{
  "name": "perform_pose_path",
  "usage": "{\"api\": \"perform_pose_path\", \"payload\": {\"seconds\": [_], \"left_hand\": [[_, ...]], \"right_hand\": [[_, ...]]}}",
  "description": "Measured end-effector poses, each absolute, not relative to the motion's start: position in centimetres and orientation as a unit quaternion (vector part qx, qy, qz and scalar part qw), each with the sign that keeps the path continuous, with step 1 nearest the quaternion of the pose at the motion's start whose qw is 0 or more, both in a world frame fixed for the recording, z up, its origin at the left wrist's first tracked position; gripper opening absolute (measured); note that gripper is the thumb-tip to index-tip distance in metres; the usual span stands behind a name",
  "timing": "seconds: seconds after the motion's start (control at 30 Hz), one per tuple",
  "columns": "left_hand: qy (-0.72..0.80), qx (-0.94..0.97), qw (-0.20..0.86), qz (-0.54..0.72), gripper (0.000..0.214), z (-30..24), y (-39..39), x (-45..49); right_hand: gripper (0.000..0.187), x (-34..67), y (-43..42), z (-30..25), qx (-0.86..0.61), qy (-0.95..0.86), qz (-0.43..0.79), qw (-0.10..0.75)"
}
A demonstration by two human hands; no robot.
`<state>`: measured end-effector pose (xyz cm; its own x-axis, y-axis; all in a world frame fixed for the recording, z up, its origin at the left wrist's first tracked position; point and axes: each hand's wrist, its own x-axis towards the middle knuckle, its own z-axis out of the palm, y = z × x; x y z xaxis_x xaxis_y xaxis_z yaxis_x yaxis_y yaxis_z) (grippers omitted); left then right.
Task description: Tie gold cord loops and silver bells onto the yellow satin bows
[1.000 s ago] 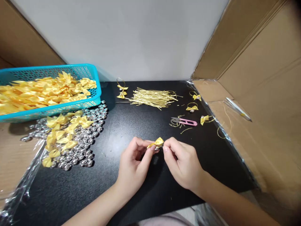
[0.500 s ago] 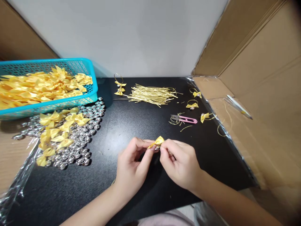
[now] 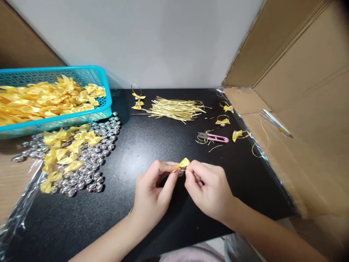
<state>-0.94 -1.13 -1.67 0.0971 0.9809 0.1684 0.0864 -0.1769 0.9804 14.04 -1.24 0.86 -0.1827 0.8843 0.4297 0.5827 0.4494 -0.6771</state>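
Over the near middle of the black table (image 3: 152, 142), my left hand (image 3: 155, 193) pinches a yellow ribbon bow (image 3: 184, 163) between thumb and fingertips. A small silver bell (image 3: 181, 172) shows just under the bow, partly hidden by the fingers. From the other side my right hand (image 3: 208, 187) is closed, its thumb and forefinger pressed together at the bow's right edge. Whatever lies inside that pinch is too small to make out. Beyond the hands lies a pair of pink thread snips (image 3: 218, 138) among cut bits of gold cord.
A turquoise basket (image 3: 108, 91) of yellow bows stands at the far left. Silver bells (image 3: 89, 178) and loose bows (image 3: 73, 165) are heaped before it. Gold cords (image 3: 174, 109) lie at the back. Looped bows (image 3: 223, 122) lie right, near a white pen-like tool (image 3: 276, 123).
Both hands stay almost in place around the bow, with only a slight shift of the right fingers. The view has moved a little, so the basket and bells appear slightly farther left.
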Motion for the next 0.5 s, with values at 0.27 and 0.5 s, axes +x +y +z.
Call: {"api": "perform_pose_path", "payload": {"seconds": [0.27,0.5], "left_hand": [[0.447,0.614,0.423,0.494,0.016,-1.77,-1.10,-1.10],[0.446,0.626,0.420,0.483,0.015,-1.79,-1.08,-1.12]], "right_hand": [[0.025,14.19,-1.40,1.06,-0.494,-0.733,0.209,0.419],[0.025,14.10,-1.36,0.97,-0.494,-0.732,0.208,0.420]]}}
